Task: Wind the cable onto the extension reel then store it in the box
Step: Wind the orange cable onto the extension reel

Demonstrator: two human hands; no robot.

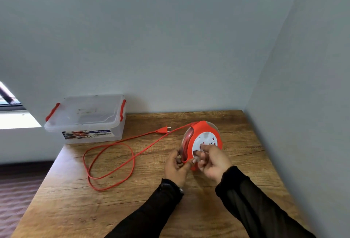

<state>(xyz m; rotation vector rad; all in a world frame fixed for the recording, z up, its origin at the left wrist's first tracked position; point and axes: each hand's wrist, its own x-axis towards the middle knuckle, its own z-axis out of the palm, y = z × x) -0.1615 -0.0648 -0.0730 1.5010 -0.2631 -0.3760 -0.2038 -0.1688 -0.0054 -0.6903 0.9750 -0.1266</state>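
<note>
Soft daylight enters from the window (11, 109) (left); edges warp.

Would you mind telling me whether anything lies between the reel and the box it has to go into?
Only the loose cable and its plug lie on the table between the reel and the box. The box's lid is still on.
</note>
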